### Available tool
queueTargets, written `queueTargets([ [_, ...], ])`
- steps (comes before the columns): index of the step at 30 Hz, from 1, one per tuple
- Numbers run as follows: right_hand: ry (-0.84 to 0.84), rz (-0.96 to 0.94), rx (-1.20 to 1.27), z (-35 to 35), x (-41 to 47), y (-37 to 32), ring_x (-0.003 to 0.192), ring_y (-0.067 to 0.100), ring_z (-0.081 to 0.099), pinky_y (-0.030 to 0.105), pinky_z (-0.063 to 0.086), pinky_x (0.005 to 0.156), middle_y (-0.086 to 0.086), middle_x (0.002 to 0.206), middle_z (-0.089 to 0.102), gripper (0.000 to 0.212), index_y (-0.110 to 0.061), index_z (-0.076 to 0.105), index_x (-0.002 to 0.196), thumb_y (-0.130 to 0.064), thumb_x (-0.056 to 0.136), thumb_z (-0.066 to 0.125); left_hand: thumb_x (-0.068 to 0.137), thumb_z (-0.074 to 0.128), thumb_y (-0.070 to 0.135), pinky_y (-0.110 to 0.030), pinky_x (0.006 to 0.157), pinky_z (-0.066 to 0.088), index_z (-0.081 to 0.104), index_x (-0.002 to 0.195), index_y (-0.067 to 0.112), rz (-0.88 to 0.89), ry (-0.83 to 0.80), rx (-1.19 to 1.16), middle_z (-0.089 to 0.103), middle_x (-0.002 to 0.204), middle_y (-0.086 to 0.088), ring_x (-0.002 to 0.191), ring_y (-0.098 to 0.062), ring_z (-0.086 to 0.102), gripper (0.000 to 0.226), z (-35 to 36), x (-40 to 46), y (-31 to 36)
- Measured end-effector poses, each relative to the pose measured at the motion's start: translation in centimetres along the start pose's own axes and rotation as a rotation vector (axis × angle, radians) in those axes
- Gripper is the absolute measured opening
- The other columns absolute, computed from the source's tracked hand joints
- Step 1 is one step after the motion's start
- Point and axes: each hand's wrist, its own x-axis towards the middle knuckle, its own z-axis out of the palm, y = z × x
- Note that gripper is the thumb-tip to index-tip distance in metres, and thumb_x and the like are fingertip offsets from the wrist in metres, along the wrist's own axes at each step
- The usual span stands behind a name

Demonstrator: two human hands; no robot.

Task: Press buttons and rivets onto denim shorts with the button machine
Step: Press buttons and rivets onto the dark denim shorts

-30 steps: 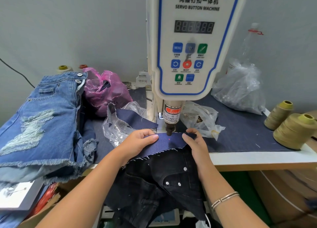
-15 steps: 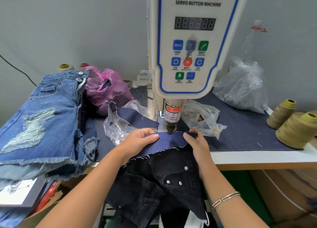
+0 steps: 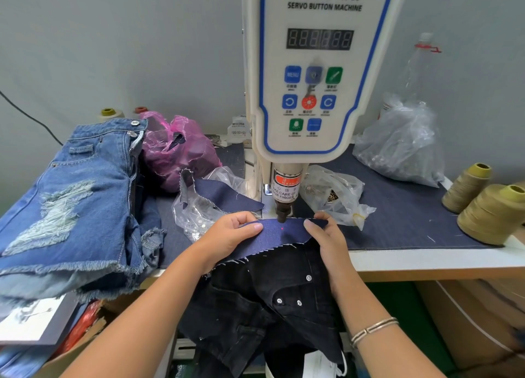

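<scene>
The white servo button machine (image 3: 318,73) stands at the table's middle, its punch head (image 3: 282,214) down close to the cloth. Dark denim shorts (image 3: 272,301) with silver rivets hang over the table's front edge. Their turned-out navy edge (image 3: 284,232) lies under the punch, with a red laser dot on it. My left hand (image 3: 227,235) pinches that edge to the left of the punch. My right hand (image 3: 324,235) pinches it to the right.
A stack of light blue ripped shorts (image 3: 74,201) lies at the left. Around the machine are a pink bag (image 3: 176,150), clear bags of metal parts (image 3: 199,215) (image 3: 335,195) (image 3: 403,147) and a loose navy scrap (image 3: 224,191). Thread cones (image 3: 494,210) stand at the right edge.
Both hands hold the same edge under the punch. Only the view has shifted slightly; nothing else has visibly moved.
</scene>
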Motion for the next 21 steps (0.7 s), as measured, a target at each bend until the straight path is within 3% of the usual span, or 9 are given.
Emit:
queueTargets([
  [4, 0.004, 0.006, -0.012, -0.05, -0.01, 0.06, 0.072, 0.002, 0.066, 0.014, 0.050, 0.061, -0.008, 0.078, 0.068, 0.017, -0.022, 0.056, 0.097, -0.008, 0.089, 0.061, 0.094, 0.060, 0.019, -0.009, 0.057, 0.040, 0.063, 0.064, 0.030, 0.001, -0.009, 0.007, 0.059, 0.064, 0.013, 0.058, 0.000, 0.052, 0.032, -0.14, 0.06, -0.19],
  [9, -0.004, 0.015, -0.032, -0.11, 0.00, 0.10, 0.073, 0.002, 0.068, 0.013, 0.050, 0.060, -0.012, 0.076, 0.071, 0.018, -0.023, 0.055, 0.100, -0.010, 0.089, 0.062, 0.081, 0.063, 0.034, -0.011, 0.055, 0.040, 0.061, 0.063, 0.029, -0.015, -0.005, 0.003, 0.058, 0.063, 0.011, 0.057, -0.001, 0.051, 0.019, -0.04, -0.07, 0.03],
  [15, -0.009, 0.017, -0.018, -0.08, -0.10, -0.07, 0.074, 0.003, 0.067, 0.015, 0.051, 0.061, -0.012, 0.075, 0.070, 0.018, -0.021, 0.055, 0.100, -0.009, 0.088, 0.062, 0.080, 0.063, 0.036, -0.011, 0.056, 0.041, 0.061, 0.063, 0.030, -0.012, -0.006, 0.013, 0.058, 0.064, 0.010, 0.058, -0.002, 0.052, 0.018, -0.06, -0.10, -0.07],
  [21, -0.023, 0.018, -0.047, 0.10, -0.49, -0.61, 0.070, 0.003, 0.067, 0.015, 0.050, 0.058, -0.012, 0.072, 0.070, 0.018, -0.022, 0.056, 0.095, -0.007, 0.088, 0.061, 0.090, 0.066, 0.024, -0.013, 0.057, 0.042, 0.061, 0.066, 0.026, 0.004, 0.002, 0.017, 0.061, 0.066, 0.007, 0.060, -0.004, 0.055, 0.024, -0.13, -0.09, -0.19],
])
